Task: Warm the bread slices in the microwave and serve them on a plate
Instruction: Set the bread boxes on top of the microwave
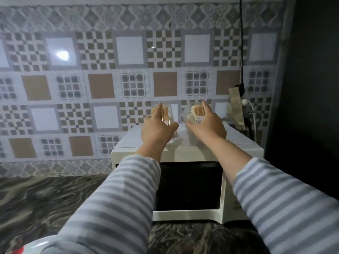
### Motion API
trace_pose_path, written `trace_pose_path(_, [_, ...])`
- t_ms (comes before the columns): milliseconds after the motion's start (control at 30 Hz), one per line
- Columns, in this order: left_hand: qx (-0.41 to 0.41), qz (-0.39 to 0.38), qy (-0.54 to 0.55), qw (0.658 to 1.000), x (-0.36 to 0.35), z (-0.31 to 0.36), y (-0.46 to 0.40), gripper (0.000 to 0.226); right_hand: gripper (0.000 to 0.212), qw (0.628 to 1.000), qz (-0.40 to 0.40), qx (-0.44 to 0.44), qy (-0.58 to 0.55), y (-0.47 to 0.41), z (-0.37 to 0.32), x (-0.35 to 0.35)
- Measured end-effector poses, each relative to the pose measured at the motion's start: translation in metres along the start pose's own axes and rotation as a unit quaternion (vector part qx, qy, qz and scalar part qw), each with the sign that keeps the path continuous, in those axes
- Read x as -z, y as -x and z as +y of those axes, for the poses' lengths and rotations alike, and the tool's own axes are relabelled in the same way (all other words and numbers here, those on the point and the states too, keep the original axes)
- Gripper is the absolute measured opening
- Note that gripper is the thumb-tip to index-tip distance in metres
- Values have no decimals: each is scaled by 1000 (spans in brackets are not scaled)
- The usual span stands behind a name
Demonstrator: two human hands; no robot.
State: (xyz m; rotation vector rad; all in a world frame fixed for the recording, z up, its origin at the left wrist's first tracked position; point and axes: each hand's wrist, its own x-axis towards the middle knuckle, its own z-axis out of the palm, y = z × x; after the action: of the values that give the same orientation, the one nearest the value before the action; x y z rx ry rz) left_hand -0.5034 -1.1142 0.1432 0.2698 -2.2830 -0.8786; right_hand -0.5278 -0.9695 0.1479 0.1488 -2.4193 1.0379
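Observation:
Two clear packs of bread slices stand on top of the white microwave (185, 153), whose dark door is closed. My left hand (157, 129) reaches over the microwave and its fingers wrap the left bread pack (166, 111). My right hand (207, 123) rests on the right bread pack (197, 111), which has a small label on its wrapper. Both packs are partly hidden behind my fingers. Whether either pack is lifted off the microwave top I cannot tell.
The microwave stands on a dark marbled counter (36, 204) against a patterned tile wall. A white plate rim (36, 244) shows at the bottom left. A black cable (242, 52) and plugs hang at the right, beside a dark wall.

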Motion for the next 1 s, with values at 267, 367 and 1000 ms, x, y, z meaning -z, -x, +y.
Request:
trace_pose_path(267, [41,-53,-26,997,-33,-18,-33,86,89,999,-28,-34,30,-26,18,-39])
trace_pose_path(367, [54,-70,-27,996,-39,-21,-36,86,88,998,-35,-36,34,-32,23,-42])
trace_pose_path(1000, [-9,-60,-115,991,12,-2,38,65,64,985,-48,56,153,28,15,2])
